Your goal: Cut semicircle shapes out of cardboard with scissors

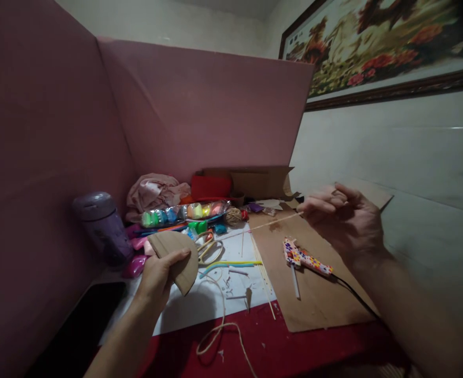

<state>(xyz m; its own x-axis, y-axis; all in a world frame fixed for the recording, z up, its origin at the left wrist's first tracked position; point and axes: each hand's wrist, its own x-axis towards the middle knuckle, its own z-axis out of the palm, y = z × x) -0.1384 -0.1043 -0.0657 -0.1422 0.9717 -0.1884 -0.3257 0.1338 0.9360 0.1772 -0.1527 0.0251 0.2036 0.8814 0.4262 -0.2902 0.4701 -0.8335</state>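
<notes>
My left hand (158,275) is closed on a rounded piece of brown cardboard (180,252), held up over the white sheet (231,286). My right hand (344,220) pinches the end of a thin wooden stick (263,227) that runs leftward above the table. Under that hand a flower-patterned glue gun (304,258) lies on a flat brown cardboard sheet (314,299), its black cord (353,294) trailing right.
A pink board (200,105) walls off the back and left. A purple cup (101,226) stands at the left. Coloured clay tubs (184,211), scissors (210,251), a twine ball (233,215), straws, loose string (219,331), pink cloth and an open box (263,181) crowd the table.
</notes>
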